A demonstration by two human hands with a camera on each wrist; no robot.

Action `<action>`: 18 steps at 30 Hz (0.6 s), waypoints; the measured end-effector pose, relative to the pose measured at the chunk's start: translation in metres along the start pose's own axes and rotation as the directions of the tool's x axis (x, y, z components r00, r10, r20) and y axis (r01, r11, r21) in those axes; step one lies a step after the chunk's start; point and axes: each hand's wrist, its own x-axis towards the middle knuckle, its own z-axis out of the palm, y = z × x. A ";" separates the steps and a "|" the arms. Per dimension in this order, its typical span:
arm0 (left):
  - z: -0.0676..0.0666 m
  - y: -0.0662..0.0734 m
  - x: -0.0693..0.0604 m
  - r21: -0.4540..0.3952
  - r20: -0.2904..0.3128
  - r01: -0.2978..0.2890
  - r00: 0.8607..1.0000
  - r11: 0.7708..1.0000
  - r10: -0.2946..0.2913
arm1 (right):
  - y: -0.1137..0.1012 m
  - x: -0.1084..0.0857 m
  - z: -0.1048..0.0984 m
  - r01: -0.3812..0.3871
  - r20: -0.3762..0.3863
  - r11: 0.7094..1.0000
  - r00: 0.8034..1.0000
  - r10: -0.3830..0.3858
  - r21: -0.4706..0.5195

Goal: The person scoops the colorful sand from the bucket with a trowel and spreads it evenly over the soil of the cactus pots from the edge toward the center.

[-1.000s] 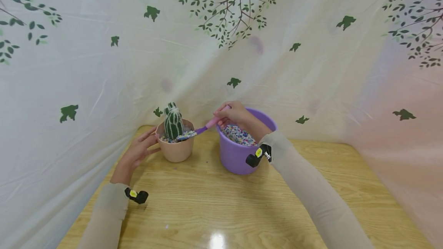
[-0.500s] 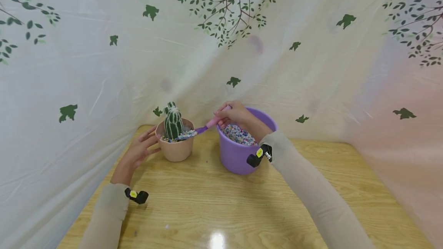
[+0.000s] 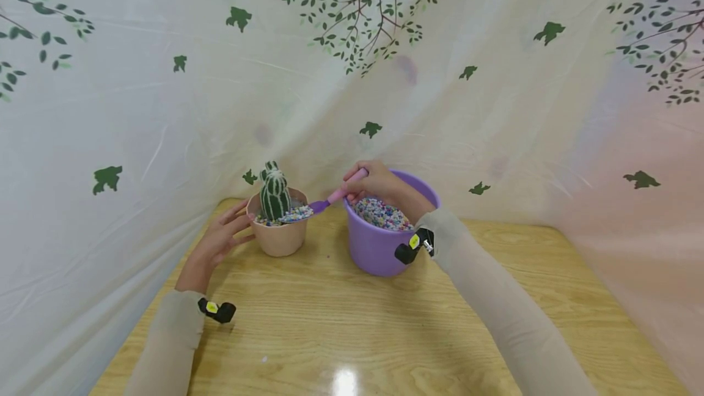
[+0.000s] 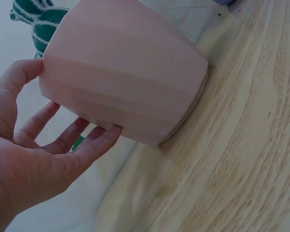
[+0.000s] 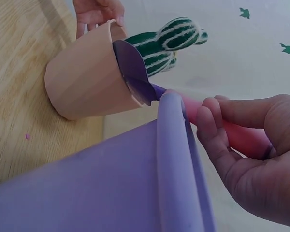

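Above the mouth of a peach plant pot (image 3: 280,242) lies the blade (image 5: 133,63) of a small shovel (image 3: 321,206), pointing to the person's left at the foot of a striped green cactus (image 3: 275,197). The shovel's long axis runs on a slant: the pink handle (image 3: 338,195) is the higher, farther end, reaching back to the right, and the purple neck slopes down into the blade. A heap of small colored beads (image 3: 299,212) sits on the blade; whether its underside touches the pot's rim, I cannot tell. The right hand (image 3: 376,181) grips the handle between thumb and fingers, over the near-left rim of a purple bucket (image 3: 376,252), which holds many more beads of the same kind. The left hand (image 3: 220,236) is at the pot's left side, its fingers spread and fairly straight, with the tips touching the wall and one digit up at the rim. The pot stands upright on the wooden desk (image 3: 330,322), near the bucket but apart from it, and the cactus rises nearly vertical inside, its rounded knobs at the top. Behind everything hangs a pale cloth (image 3: 308,109) printed with leaves and branches.
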 end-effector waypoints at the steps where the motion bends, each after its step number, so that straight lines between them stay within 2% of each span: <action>1: 0.000 0.000 0.000 -0.003 0.001 -0.001 1.000 1.000 0.001 | 0.000 0.000 0.000 0.001 -0.001 1.000 1.000 -0.001 0.000; 10: 0.000 0.000 0.001 -0.025 -0.020 0.005 1.000 1.000 -0.006 | 0.002 0.001 0.000 0.012 -0.061 0.999 0.998 -0.015 -0.042; 18: -0.001 -0.001 0.005 -0.047 -0.043 0.031 0.998 0.998 -0.033 | 0.004 0.001 0.001 0.065 -0.076 0.991 0.994 -0.074 -0.115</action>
